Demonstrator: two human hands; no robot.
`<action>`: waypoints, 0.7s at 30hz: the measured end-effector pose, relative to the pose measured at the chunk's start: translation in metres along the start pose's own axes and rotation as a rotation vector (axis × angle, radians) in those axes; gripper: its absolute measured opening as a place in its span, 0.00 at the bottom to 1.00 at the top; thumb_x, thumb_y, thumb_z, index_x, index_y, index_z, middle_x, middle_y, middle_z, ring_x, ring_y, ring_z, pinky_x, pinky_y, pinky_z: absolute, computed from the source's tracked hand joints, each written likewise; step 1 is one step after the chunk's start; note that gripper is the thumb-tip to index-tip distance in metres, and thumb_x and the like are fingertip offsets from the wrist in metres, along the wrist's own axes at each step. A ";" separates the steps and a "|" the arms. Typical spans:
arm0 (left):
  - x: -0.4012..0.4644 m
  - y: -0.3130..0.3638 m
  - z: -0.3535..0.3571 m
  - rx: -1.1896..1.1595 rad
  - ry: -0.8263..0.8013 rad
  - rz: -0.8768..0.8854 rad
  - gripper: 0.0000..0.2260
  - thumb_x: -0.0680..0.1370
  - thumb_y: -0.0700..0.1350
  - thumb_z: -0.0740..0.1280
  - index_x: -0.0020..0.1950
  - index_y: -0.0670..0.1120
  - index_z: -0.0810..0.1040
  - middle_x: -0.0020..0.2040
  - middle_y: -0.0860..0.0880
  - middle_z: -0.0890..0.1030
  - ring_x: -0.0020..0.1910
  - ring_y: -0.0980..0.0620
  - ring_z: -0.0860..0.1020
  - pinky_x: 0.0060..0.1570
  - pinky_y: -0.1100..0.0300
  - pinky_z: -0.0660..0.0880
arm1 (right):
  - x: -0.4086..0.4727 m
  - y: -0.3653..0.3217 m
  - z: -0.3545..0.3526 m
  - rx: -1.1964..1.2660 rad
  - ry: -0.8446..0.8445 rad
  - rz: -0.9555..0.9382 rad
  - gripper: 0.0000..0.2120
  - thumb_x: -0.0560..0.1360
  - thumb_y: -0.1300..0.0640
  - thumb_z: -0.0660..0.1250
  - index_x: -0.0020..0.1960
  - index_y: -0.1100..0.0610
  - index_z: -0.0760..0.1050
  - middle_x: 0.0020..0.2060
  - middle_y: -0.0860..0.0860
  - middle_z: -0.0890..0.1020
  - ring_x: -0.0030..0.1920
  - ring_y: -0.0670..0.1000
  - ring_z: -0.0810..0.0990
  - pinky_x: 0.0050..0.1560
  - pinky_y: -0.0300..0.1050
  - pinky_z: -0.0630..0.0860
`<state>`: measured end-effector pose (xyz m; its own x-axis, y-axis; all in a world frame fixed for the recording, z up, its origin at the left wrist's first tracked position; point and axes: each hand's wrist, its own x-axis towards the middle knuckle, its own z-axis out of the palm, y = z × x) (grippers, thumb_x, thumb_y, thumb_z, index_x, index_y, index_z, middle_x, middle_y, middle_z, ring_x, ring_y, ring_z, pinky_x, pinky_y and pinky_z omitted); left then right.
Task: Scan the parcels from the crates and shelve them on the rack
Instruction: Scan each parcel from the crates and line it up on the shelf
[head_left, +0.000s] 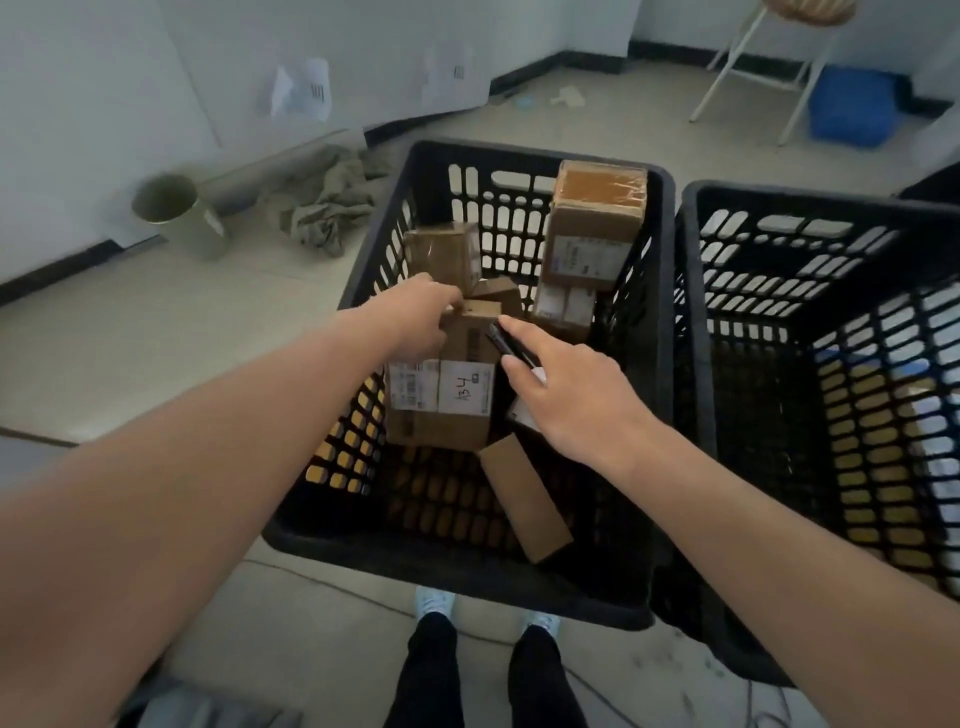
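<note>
A black slatted crate (519, 156) stands on the floor in front of me and holds several brown cardboard parcels. My left hand (415, 322) grips the top edge of a parcel (441, 410) that bears white labels and handwritten marks. My right hand (561, 389) hovers just right of that parcel and holds a slim black scanner (506, 345) whose tip points toward it. A tall parcel (592, 228) leans in the far right corner. A narrow flat parcel (524, 499) lies tilted near the front wall.
A second black crate (779, 202) stands to the right, its floor dark. Left on the floor are a green bin (176, 213) and a crumpled cloth (327, 202). A white stool (758, 62) and a blue crate (852, 104) stand at the back right.
</note>
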<state>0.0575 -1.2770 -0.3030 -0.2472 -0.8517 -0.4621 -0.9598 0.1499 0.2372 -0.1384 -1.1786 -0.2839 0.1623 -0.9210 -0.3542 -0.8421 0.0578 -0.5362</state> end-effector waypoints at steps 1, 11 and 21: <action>0.004 -0.001 0.001 -0.011 -0.013 0.003 0.22 0.81 0.44 0.72 0.75 0.53 0.74 0.66 0.46 0.74 0.62 0.45 0.76 0.63 0.48 0.77 | 0.001 0.002 0.002 -0.034 0.002 0.016 0.24 0.86 0.37 0.52 0.81 0.31 0.55 0.58 0.52 0.83 0.56 0.61 0.81 0.57 0.62 0.81; 0.022 -0.009 0.004 0.071 -0.142 -0.030 0.31 0.77 0.67 0.68 0.78 0.72 0.61 0.76 0.37 0.65 0.78 0.29 0.60 0.76 0.29 0.57 | -0.011 -0.001 0.005 -0.215 -0.111 0.075 0.26 0.87 0.38 0.51 0.83 0.31 0.49 0.69 0.60 0.74 0.68 0.66 0.70 0.67 0.64 0.74; 0.013 0.002 0.004 -0.162 -0.148 -0.041 0.31 0.82 0.63 0.66 0.82 0.71 0.57 0.78 0.41 0.68 0.72 0.38 0.71 0.71 0.40 0.72 | -0.026 0.003 -0.004 -0.170 -0.152 0.044 0.25 0.87 0.37 0.50 0.82 0.30 0.52 0.65 0.58 0.77 0.67 0.66 0.73 0.68 0.64 0.73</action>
<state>0.0522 -1.2856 -0.3119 -0.2364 -0.7709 -0.5915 -0.9386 0.0237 0.3443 -0.1472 -1.1560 -0.2725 0.1884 -0.8498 -0.4924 -0.9225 0.0188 -0.3855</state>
